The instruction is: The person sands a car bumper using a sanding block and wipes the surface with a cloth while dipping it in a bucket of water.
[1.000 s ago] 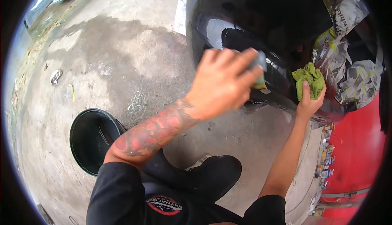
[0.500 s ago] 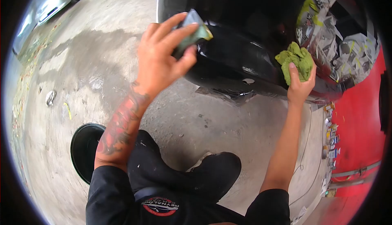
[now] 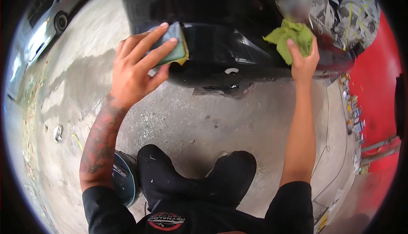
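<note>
My left hand [image 3: 136,66] is closed on a flat blue-green sanding pad [image 3: 173,49] with a yellow edge. Its fingers lie over the pad's face, at the left end of a glossy black car bumper [image 3: 212,43]. Further right, my right hand [image 3: 305,62] grips a crumpled lime-green cloth [image 3: 295,38], the thumb on top. This cloth lies at the bumper's right part, and one loose corner sticks out to the left. Whether the pad presses on the paint is hard to tell.
Printed paper masking [image 3: 357,19] covers part of the car at upper right. A dark bucket [image 3: 123,179] stands left of my knees on the concrete floor [image 3: 191,123]. Another car [image 3: 46,30] is at upper left. Several small containers [image 3: 352,106] line the red wall [image 3: 378,85].
The view has shifted, so the bumper sits further left and higher. The pad, tilted before, now shows its face more fully. The green cloth is more spread out. More of the bucket's inside shows.
</note>
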A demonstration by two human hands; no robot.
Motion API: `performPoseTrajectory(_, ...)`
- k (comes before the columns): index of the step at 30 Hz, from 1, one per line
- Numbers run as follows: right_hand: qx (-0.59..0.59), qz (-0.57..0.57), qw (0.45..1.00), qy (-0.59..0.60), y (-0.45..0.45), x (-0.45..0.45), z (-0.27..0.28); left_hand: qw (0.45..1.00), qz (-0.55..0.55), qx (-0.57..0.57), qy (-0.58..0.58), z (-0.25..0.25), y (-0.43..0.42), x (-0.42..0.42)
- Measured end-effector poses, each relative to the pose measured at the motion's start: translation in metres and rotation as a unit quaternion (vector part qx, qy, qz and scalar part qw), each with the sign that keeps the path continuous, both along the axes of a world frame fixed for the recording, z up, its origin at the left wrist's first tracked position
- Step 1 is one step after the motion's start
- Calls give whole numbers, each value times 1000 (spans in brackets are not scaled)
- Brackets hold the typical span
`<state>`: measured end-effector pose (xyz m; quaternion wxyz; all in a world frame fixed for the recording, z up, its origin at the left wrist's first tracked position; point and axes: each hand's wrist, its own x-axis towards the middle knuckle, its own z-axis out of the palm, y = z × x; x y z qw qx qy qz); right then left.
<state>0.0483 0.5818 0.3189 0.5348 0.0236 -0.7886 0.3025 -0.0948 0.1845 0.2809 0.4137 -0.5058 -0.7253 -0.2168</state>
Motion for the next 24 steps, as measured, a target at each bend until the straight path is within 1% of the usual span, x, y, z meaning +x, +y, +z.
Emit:
performPoseTrajectory(1, -41, 24, 999, 8, -11, 0, 6, 1000, 6, -2, 3, 1, 2, 2)
performPoseTrajectory(3, -63, 34, 997, -3, -13, 0, 6, 999, -21, -22, 10, 11, 23, 13)
performPoseTrajectory(6, -93, 45, 995, 0, -10, 0, 8, 996, -72, -21, 40, 24, 82, 38)
performPoseTrajectory(8, -127, 65, 990, 9, -7, -2, 11, 993, -102, -40, 36, 27, 130, 58)
performPoseTrajectory(9, -139, 66, 988, -6, -4, 0, 14, 993, -98, -41, 46, 29, 138, 60)
performPoseTrajectory(11, -123, 48, 991, -10, -1, 2, 16, 993, -90, -40, 67, 32, 148, 63)
performPoseTrajectory(12, -116, 40, 992, -13, 3, 3, 15, 991, -115, -54, 41, 34, 135, 60)
performPoseTrajectory(15, 21, -41, 999, 22, 23, 1, 7, 996, -59, -48, 47, 36, 89, 45)
performPoseTrajectory(17, -60, 9, 998, 33, 23, 1, 8, 997, -31, -42, 49, 28, 70, 39)
performPoseTrajectory(18, -101, 34, 994, 37, 23, 2, 10, 998, -28, -45, 46, 27, 74, 40)
performPoseTrajectory(19, -92, 32, 995, 19, 27, 1, 10, 998, -23, -47, 42, 27, 79, 45)
performPoseTrajectory(20, -108, 38, 993, 14, 28, 0, 8, 998, -18, -45, 40, 27, 86, 50)
performPoseTrajectory(22, -136, 51, 989, 9, 29, -1, 10, 997, -59, -45, 38, 23, 115, 65)
performPoseTrajectory(24, -135, 45, 990, 6, 31, 0, 9, 996, -59, -61, 43, 18, 147, 81)
